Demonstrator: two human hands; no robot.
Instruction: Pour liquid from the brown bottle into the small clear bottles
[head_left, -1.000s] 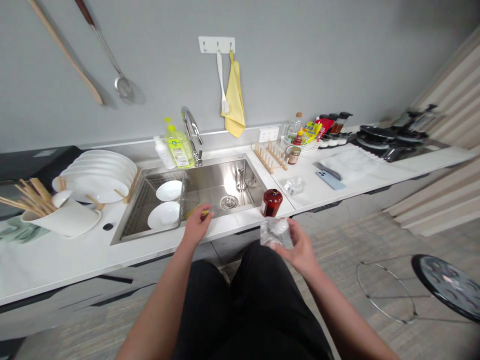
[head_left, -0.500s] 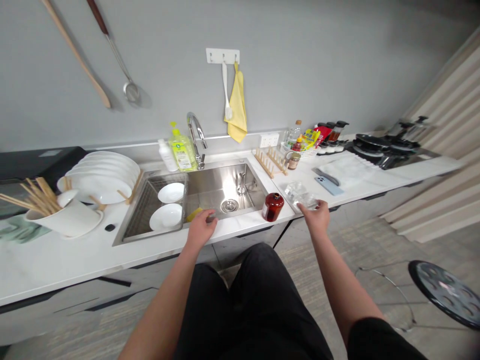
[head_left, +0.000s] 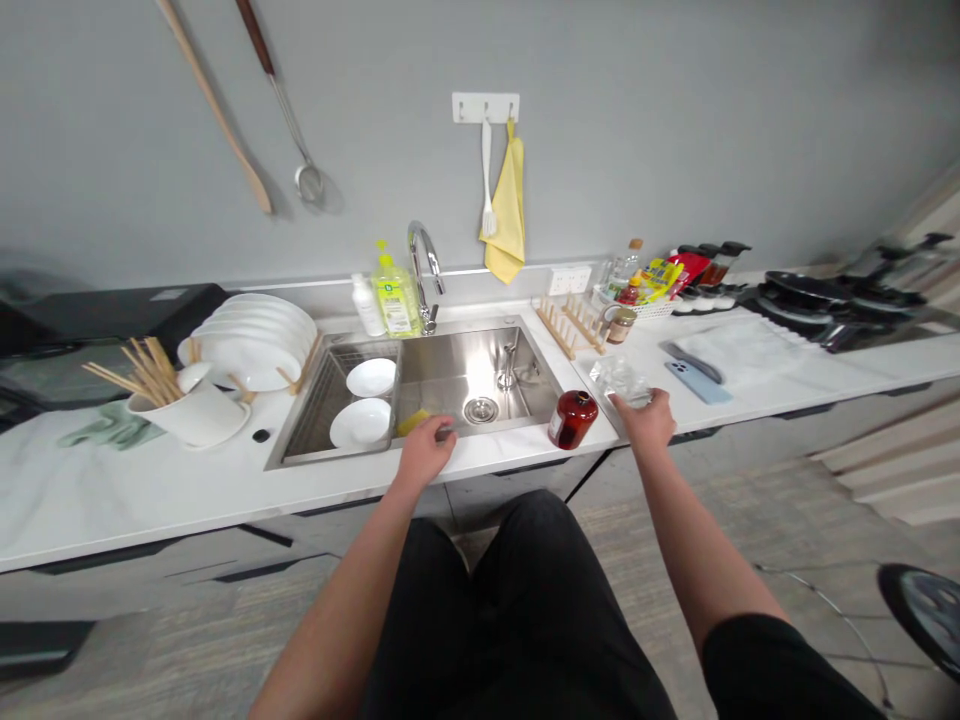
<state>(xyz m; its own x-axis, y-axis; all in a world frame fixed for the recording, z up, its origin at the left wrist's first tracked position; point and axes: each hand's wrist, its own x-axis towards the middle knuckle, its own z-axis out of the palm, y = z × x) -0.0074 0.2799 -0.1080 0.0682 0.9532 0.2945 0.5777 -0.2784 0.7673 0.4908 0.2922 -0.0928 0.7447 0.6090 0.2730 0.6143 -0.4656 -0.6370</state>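
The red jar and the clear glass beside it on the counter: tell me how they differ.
The red jar is dark red and opaque; the clear glass is see-through. The red jar stands free with no hand on it, while the right hand rests against the clear glass. The red jar sits closer to the sink; the clear glass lies farther right. Both stand on the white counter.

No readable text here: the label on the green soap bottle by the tap is too blurred.
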